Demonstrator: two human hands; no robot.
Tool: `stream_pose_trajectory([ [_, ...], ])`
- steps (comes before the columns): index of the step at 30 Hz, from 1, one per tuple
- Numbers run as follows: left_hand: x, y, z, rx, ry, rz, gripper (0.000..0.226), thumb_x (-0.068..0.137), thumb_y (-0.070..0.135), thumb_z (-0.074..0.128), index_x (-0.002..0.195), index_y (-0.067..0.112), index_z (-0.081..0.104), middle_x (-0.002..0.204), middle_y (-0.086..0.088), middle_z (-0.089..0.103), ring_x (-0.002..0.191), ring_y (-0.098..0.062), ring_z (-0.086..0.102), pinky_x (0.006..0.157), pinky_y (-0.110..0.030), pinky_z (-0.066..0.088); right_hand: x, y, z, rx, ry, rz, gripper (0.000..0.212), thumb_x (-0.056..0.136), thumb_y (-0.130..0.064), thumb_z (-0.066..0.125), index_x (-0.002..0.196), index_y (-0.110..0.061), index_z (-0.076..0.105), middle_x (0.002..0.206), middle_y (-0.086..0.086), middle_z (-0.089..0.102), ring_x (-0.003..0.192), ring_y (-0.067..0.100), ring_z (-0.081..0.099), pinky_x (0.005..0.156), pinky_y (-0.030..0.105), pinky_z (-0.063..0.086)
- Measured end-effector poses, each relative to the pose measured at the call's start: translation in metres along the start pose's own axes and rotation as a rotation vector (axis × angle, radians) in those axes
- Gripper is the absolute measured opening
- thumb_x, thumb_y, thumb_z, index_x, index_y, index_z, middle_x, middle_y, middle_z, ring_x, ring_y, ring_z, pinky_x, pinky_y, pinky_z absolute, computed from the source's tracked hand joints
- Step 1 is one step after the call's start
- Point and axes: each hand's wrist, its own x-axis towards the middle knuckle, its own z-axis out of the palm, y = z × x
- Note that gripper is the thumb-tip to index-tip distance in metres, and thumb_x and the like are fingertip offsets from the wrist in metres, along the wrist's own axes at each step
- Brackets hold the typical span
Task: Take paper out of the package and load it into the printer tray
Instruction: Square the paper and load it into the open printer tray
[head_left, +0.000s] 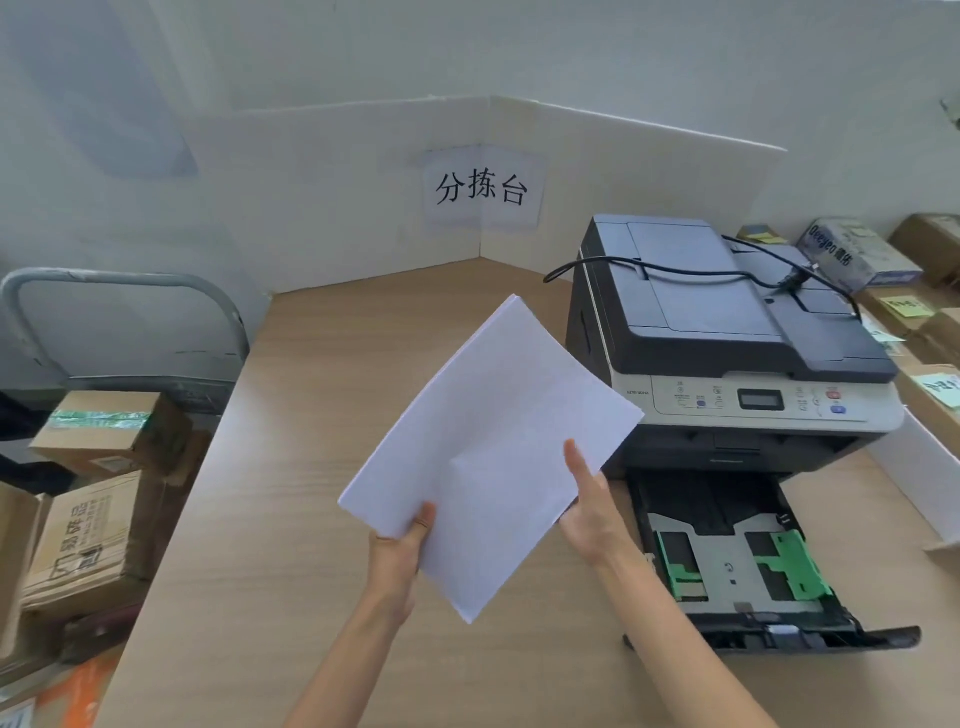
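Left hand (397, 545) and right hand (589, 506) each grip the paper stack (488, 452), held skewed. Risk: misaligned sheets snagging the green guides (795, 564) in the tray (748, 631) at 4 o'clock.

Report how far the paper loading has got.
Done: a stack of white paper is out of its package, and the printer has its tray pulled open, with no paper in it. In hand: the left hand and right hand hold the stack above the table, beside the tray. Left: laying the stack in the tray.
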Motion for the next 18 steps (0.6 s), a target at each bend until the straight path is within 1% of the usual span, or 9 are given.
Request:
stream_pose_trajectory([
  [2, -0.008, 0.001, -0.008, 0.042, -0.154, -0.090, 0.034, 0.085, 0.018, 0.067, 0.118, 0.018, 0.060, 0.117, -0.003, 0.068, 0.109, -0.024, 0.064, 0.083, -0.040, 0.055, 0.000, -0.005, 0.002, -0.039, 0.144, -0.076, 0.038, 0.094, -0.012, 0.053, 0.130, -0.001, 0.049, 0.135, 0.020, 0.055, 0.124, 0.039, 0.052, 0.102, 0.051, 0.044],
  [5, -0.009, 0.029, -0.038, 0.092, -0.457, -0.199, 0.048, 0.083, 0.028, 0.061, 0.130, 0.019, 0.052, 0.121, -0.002, 0.069, 0.107, -0.018, 0.066, 0.079, -0.030, 0.058, -0.007, -0.018, -0.006, -0.138, 0.179, -0.113, 0.035, 0.094, -0.005, 0.050, 0.127, 0.005, 0.050, 0.129, 0.025, 0.056, 0.116, 0.041, 0.055, 0.103, 0.056, 0.042],
  [7, -0.004, 0.057, -0.055, 0.128, -0.607, -0.207, 0.056, 0.079, 0.038, 0.059, 0.131, 0.019, 0.053, 0.125, -0.007, 0.066, 0.107, -0.017, 0.065, 0.080, -0.027, 0.056, -0.015, -0.027, -0.013, -0.227, 0.146, -0.117, 0.033, 0.094, -0.007, 0.050, 0.125, 0.005, 0.052, 0.124, 0.023, 0.060, 0.109, 0.038, 0.059, 0.097, 0.053, 0.048],
  [9, 0.001, 0.083, -0.058, 0.244, -0.755, -0.269, 0.063, 0.075, 0.050, 0.062, 0.132, 0.025, 0.053, 0.123, -0.004, 0.066, 0.107, -0.021, 0.064, 0.083, -0.030, 0.056, -0.020, -0.034, -0.019, -0.289, 0.110, -0.113, 0.030, 0.093, -0.007, 0.051, 0.120, 0.004, 0.056, 0.115, 0.019, 0.065, 0.098, 0.030, 0.067, 0.087, 0.044, 0.056],
  [11, 0.004, 0.092, -0.048, 0.436, -0.848, -0.293, 0.055, 0.082, 0.048, 0.056, 0.132, 0.027, 0.053, 0.120, -0.002, 0.067, 0.106, -0.021, 0.064, 0.086, -0.032, 0.056, -0.022, -0.035, -0.019, -0.338, 0.070, -0.100, 0.027, 0.092, -0.005, 0.053, 0.116, 0.007, 0.058, 0.107, 0.018, 0.067, 0.087, 0.026, 0.070, 0.078, 0.037, 0.059],
  [13, 0.002, 0.086, -0.027, 0.552, -0.796, -0.243, 0.045, 0.081, 0.043, 0.060, 0.123, 0.026, 0.061, 0.116, 0.002, 0.070, 0.106, -0.017, 0.066, 0.086, -0.029, 0.055, -0.023, -0.033, -0.014, -0.435, 0.046, -0.095, 0.028, 0.091, -0.004, 0.054, 0.115, 0.011, 0.057, 0.104, 0.021, 0.066, 0.086, 0.031, 0.067, 0.076, 0.039, 0.058],
  [16, 0.003, 0.059, 0.004, 0.582, -0.489, -0.027, 0.019, 0.086, 0.020, 0.066, 0.105, 0.022, 0.066, 0.106, 0.000, 0.070, 0.104, -0.019, 0.066, 0.086, -0.033, 0.051, -0.027, -0.027, -0.003, -0.530, 0.059, -0.152, 0.023, 0.091, -0.005, 0.056, 0.110, 0.008, 0.062, 0.102, 0.021, 0.067, 0.089, 0.032, 0.065, 0.083, 0.046, 0.054],
  [17, 0.003, 0.050, 0.011, 0.591, -0.399, 0.044, 0.010, 0.089, 0.014, 0.062, 0.095, 0.021, 0.067, 0.098, -0.003, 0.069, 0.095, -0.021, 0.066, 0.081, -0.035, 0.051, -0.028, -0.024, -0.002, -0.530, 0.077, -0.176, 0.022, 0.091, -0.006, 0.056, 0.108, 0.007, 0.063, 0.100, 0.020, 0.068, 0.088, 0.031, 0.065, 0.082, 0.044, 0.054],
  [18, 0.002, 0.043, 0.016, 0.590, -0.337, 0.095, 0.017, 0.091, 0.010, 0.059, 0.082, 0.021, 0.068, 0.087, -0.004, 0.068, 0.083, -0.018, 0.065, 0.074, -0.035, 0.049, -0.030, -0.020, -0.002, -0.525, 0.092, -0.194, 0.019, 0.091, -0.007, 0.057, 0.104, 0.005, 0.064, 0.096, 0.018, 0.069, 0.085, 0.028, 0.065, 0.078, 0.041, 0.054],
])
